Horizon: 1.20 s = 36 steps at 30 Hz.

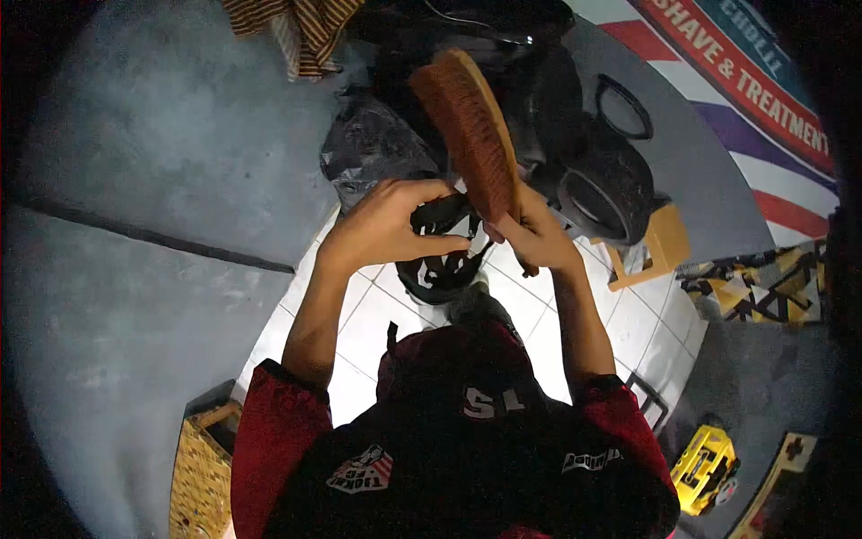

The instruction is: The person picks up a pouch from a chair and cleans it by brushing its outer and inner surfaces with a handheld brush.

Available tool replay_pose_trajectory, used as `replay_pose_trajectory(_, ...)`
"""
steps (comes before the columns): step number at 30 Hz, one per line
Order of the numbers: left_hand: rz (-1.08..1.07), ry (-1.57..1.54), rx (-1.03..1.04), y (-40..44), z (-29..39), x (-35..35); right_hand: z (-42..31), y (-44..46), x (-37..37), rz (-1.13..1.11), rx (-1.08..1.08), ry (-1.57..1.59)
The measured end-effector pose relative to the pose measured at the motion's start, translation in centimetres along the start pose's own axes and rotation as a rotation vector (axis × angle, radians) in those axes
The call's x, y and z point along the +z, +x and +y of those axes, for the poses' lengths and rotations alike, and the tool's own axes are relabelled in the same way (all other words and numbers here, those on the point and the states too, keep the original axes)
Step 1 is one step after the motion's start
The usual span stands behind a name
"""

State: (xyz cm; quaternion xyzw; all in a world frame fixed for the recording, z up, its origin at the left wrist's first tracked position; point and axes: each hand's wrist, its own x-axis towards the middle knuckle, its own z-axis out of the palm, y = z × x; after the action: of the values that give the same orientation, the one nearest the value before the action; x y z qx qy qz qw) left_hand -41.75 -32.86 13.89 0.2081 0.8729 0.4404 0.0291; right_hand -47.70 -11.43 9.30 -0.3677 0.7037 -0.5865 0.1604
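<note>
A long brush (471, 135) with dense reddish-brown bristles and a pale wooden back stands upright in front of me. My right hand (534, 235) is closed around its lower end, thumb pressed near the bristles. Just to the left, my left hand (386, 225) curls with fingers and thumb bent around a dark, black thing (435, 214) whose kind I cannot make out. Below the hands, a black-and-white patterned item (440, 277) shows above the white tiles. Parts of it are hidden by my fingers.
A black padded chair (606, 184) and a crumpled black plastic bag (373, 144) stand beyond my hands. A small wooden stool (660, 247) is on the right. Nearby are a woven basket (202, 467), a yellow toy vehicle (705, 467) and striped cloth (301, 31).
</note>
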Motion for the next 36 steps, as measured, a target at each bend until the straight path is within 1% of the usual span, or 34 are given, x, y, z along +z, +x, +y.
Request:
replay_pose_trajectory(2,0.178,0.075,0.067,0.6,-2.0,-1.2,0.3,3.2,-0.5,-0.033,-0.123,-0.006)
replay_pose_trajectory(3,0.162,0.041,-0.018,0.6,-2.4,-2.3,0.8,4.8,-0.5,-0.055,-0.154,0.026)
replay_pose_trajectory(4,0.180,0.053,-0.038,1.0,-2.6,-3.3,0.9,6.5,-0.7,-0.077,-0.165,0.040)
replay_pose_trajectory(6,0.055,0.055,-0.237,1.8,-3.2,-5.1,0.4,9.5,-1.4,-0.198,0.029,-0.013)
replay_pose_trajectory(7,0.081,0.066,-0.220,2.2,-3.9,-5.7,0.5,11.1,-1.3,-0.194,-0.028,0.020)
replay_pose_trajectory(8,0.106,0.073,-0.243,2.7,-4.8,-6.1,1.6,12.9,-1.3,-0.225,-0.040,0.030)
replay_pose_trajectory(10,0.336,0.283,-0.093,4.1,-6.1,-7.0,3.8,17.0,-1.9,-0.181,-0.261,-0.067)
replay_pose_trajectory(11,0.366,0.229,-0.145,4.9,-5.9,-8.0,3.5,19.1,-3.0,-0.244,-0.188,-0.190)
replay_pose_trajectory(12,0.386,0.250,-0.172,5.6,-5.9,-8.9,3.8,21.1,-3.5,-0.270,-0.210,-0.170)
replay_pose_trajectory(14,0.435,0.207,-0.442,7.2,-5.8,-10.8,4.3,24.8,-4.3,-0.272,-0.258,-0.210)
replay_pose_trajectory(15,0.478,0.318,-0.333,8.1,-6.2,-11.5,4.9,26.3,-4.4,-0.219,-0.356,-0.165)
replay_pose_trajectory(16,0.495,0.335,-0.345,8.7,-6.3,-12.1,5.0,27.5,-4.8,-0.233,-0.376,-0.154)
replay_pose_trajectory(18,0.567,0.277,-0.457,9.5,-5.9,-12.9,4.9,29.6,-5.2,-0.203,-0.463,-0.232)
replay_pose_trajectory(19,0.593,0.259,-0.516,10.0,-5.9,-13.3,5.6,31.3,-5.0,-0.203,-0.478,-0.123)
replay_pose_trajectory(20,0.614,0.266,-0.539,10.3,-6.1,-13.8,5.8,32.8,-5.0,-0.228,-0.489,-0.107)
replay_pose_trajectory(22,0.619,0.393,-0.559,10.9,-6.3,-14.4,5.9,34.7,-5.3,-0.367,-0.397,0.042)
replay_pose_trajectory(23,0.675,0.457,-0.484,11.3,-6.1,-14.7,5.4,35.5,-5.3,-0.407,-0.422,0.042)
replay_pose_trajectory(24,0.684,0.465,-0.490,11.5,-6.3,-15.0,5.1,36.4,-5.1,-0.415,-0.431,0.046)
replay_pose_trajectory(26,0.837,0.501,-0.458,11.8,-6.9,-16.1,4.5,38.3,-4.4,-0.345,-0.624,0.118)
replay_pose_trajectory(28,0.850,0.578,-0.438,12.4,-6.3,-17.5,3.6,39.9,-5.0,-0.369,-0.621,0.086)
replay_pose_trajectory(30,0.780,1.255,-0.357,13.0,-6.4,-19.8,2.3,42.4,-5.2,-0.393,-0.625,0.043)
replay_pose_trajectory(31,0.894,0.939,-0.264,12.4,-8.0,-20.3,1.7,43.0,-5.3,-0.379,-0.654,0.010)
replay_pose_trajectory(32,0.906,0.952,-0.251,12.6,-8.9,-20.5,1.3,43.4,-5.3,-0.364,-0.681,-0.020)
replay_pose_trajectory(33,1.016,0.500,-0.274,12.8,-9.5,-20.4,1.0,43.9,-5.0,-0.362,-0.705,-0.026)
replay_pose_trajectory(34,1.085,0.047,-0.277,12.9,-9.7,-20.0,0.8,43.9,-5.0,-0.353,-0.658,-0.022)
replay_pose_trajectory(35,1.091,0.009,-0.380,12.4,-10.3,-20.5,0.5,44.7,-4.4,-0.346,-0.613,-0.018)
replay_pose_trajectory(36,1.094,0.010,-0.266,12.6,-9.9,-21.3,0.5,45.1,-3.8,-0.338,-0.654,-0.024)
